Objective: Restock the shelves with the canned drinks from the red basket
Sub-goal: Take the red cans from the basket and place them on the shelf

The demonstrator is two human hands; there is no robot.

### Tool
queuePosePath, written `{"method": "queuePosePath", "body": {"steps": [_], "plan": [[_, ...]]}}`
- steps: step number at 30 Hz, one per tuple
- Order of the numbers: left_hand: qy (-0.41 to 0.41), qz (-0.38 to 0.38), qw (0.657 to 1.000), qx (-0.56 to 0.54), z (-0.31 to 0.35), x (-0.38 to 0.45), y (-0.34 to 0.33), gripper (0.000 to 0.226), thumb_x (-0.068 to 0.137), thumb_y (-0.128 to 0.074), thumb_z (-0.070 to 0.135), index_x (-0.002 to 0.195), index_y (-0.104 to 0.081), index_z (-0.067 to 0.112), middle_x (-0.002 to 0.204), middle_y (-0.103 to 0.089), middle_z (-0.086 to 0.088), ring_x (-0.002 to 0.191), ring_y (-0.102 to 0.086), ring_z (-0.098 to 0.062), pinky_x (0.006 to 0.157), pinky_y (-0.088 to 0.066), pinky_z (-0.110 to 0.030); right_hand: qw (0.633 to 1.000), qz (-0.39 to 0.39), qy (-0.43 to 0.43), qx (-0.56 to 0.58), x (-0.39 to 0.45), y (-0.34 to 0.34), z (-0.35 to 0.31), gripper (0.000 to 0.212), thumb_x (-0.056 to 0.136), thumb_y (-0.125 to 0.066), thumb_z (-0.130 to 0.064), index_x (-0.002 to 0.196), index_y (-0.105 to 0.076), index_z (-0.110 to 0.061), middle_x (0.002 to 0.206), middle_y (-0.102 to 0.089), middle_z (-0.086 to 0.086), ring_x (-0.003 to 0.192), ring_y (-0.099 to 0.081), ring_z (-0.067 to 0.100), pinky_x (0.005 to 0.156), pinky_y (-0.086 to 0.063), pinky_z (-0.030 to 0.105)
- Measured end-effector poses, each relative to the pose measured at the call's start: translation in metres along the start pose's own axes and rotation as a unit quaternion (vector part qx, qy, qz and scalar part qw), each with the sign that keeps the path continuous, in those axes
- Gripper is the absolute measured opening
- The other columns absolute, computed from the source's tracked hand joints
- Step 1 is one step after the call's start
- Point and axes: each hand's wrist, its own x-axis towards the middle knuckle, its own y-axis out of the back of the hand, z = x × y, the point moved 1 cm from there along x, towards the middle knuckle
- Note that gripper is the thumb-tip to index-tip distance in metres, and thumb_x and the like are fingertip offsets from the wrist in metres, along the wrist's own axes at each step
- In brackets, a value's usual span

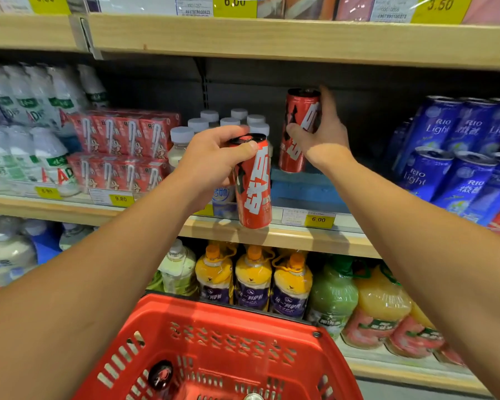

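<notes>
Head view, item by item.

— Left hand?

— My left hand (pixel 214 153): forearm raised from lower left; fingers wrapped over the top of a red can (pixel 254 186), thumb across the lid; can tilted slightly, held in front of the shelf edge (pixel 300 235), its base level with the price rail.

— Right hand?

— My right hand (pixel 319 137): arm stretched in from lower right, reaching deeper into the bay; thumb in front, fingers behind a second red can (pixel 299 131); gripped at mid-body, leaning, its base just above or on the blue shelf liner (pixel 303 187); I cannot tell which.

— Basket?

— Red basket (pixel 223 350): below both arms, at the bottom of the frame; one dark can top (pixel 160 374) visible inside at left; a silvery top (pixel 253 396) at the bottom edge.

— Neighbours on that shelf?

— White-capped bottles (pixel 211 122) just left of the gap, partly hidden behind my left hand; red carton packs (pixel 122 148) further left; white bottles with green labels (pixel 26 134) beyond; blue cans (pixel 456 157) stacked in two layers to the right, apart from my right hand.

— Tags and the shelf below?

— Yellow price tag (pixel 318 220) reading 6.00 under the gap; yellow-and-purple bottles (pixel 253 281) on the shelf beneath, behind the basket rim; green and orange juice bottles (pixel 358 298) to their right.
</notes>
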Motion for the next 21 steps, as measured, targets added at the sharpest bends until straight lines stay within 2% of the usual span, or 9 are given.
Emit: {"method": "queuePosePath", "body": {"steps": [4, 8, 11, 14, 21], "plan": [[0.004, -0.004, 1.0, 0.001, 0.0, 0.001, 0.002, 0.043, 0.093, -0.064, 0.021, 0.135, -0.054, 0.022, 0.111, -0.064, 0.008, 0.101, -0.062, -0.009, 0.086, -0.053, -0.04, 1.0, 0.013, -0.009, -0.019, 0.0, -0.001, 0.0, 0.085, 0.087, -0.069, -0.027, 0.152, -0.014, -0.036, 0.149, -0.042, 0.003, 0.135, -0.043, 0.028, 0.108, -0.038, 0.051], [0.004, -0.007, 1.0, 0.008, 0.0, 0.002, 0.002, 0.044, 0.093, -0.063, 0.022, 0.136, -0.054, 0.022, 0.112, -0.064, 0.007, 0.1, -0.062, -0.008, 0.079, -0.052, -0.034, 0.999, 0.022, 0.004, -0.032, -0.005, -0.004, -0.001, 0.095, 0.081, -0.075, -0.021, 0.151, -0.014, -0.038, 0.146, -0.044, 0.002, 0.135, -0.043, 0.026, 0.108, -0.038, 0.051], [0.003, -0.005, 1.0, 0.013, -0.001, 0.002, 0.002, 0.042, 0.093, -0.063, 0.023, 0.134, -0.055, 0.023, 0.111, -0.064, 0.01, 0.103, -0.061, -0.009, 0.088, -0.051, -0.043, 0.999, 0.016, 0.003, -0.052, -0.009, -0.008, 0.002, 0.104, 0.077, -0.078, -0.022, 0.151, -0.007, -0.041, 0.145, -0.044, 0.004, 0.134, -0.043, 0.028, 0.107, -0.039, 0.052], [0.003, -0.004, 1.0, 0.02, -0.001, 0.002, 0.002, 0.042, 0.093, -0.063, 0.024, 0.134, -0.055, 0.023, 0.111, -0.065, 0.011, 0.105, -0.061, -0.01, 0.096, -0.048, -0.051, 0.998, 0.02, -0.001, -0.052, -0.008, -0.008, 0.003, 0.103, 0.079, -0.077, -0.021, 0.151, -0.006, -0.04, 0.146, -0.043, 0.004, 0.135, -0.042, 0.028, 0.108, -0.037, 0.053], [0.0, -0.009, 1.0, 0.023, -0.001, 0.005, 0.005, 0.042, 0.094, -0.063, 0.024, 0.135, -0.054, 0.023, 0.108, -0.065, 0.009, 0.102, -0.062, -0.009, 0.093, -0.051, -0.047, 0.999, 0.019, 0.004, -0.034, 0.001, -0.013, 0.002, 0.095, 0.083, -0.072, -0.017, 0.152, -0.011, -0.038, 0.145, -0.044, 0.004, 0.133, -0.045, 0.027, 0.106, -0.038, 0.051]]}}
